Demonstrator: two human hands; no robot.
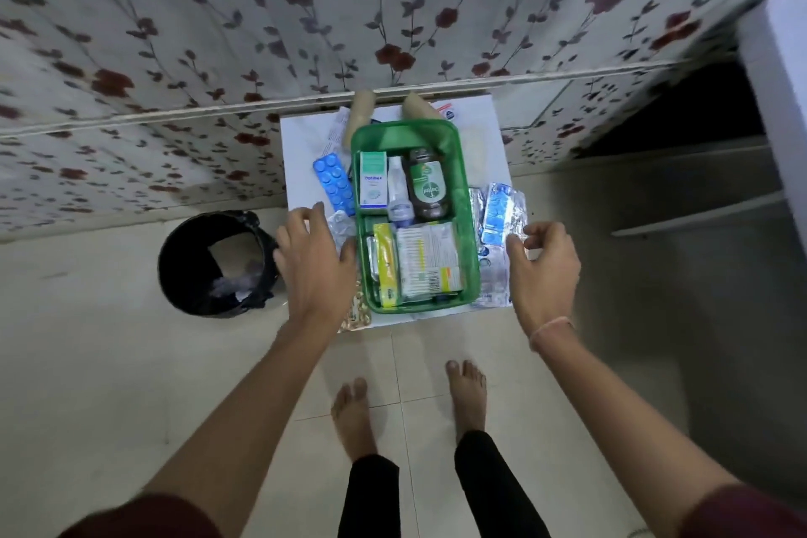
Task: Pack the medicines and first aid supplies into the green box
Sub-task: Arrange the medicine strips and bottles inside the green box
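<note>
Both arms reach down over a small white worktop (pixel 301 140). The left hand (pixel 316 262) hovers with fingers spread beside the green box (pixel 467 205), which sits mid-worktop holding a dark bottle (pixel 427 183) and cartons. The right hand (pixel 543 271), fingers loosely curled and empty, hangs above blister packs (pixel 500 210). A black bin (pixel 218 262) stands on the tiled floor.

We see a green box (pixel 466 205) on a white table (pixel 489 118). Inside it lie a dark brown bottle (pixel 427 183) with a green label, a white and teal carton (pixel 373 181) and a yellow pack (pixel 386 264). A blue blister strip (pixel 334 183) lies beside it. The wall covering (pixel 174 57) is white with dark red flowers, the bin (pixel 216 264) black.
</note>
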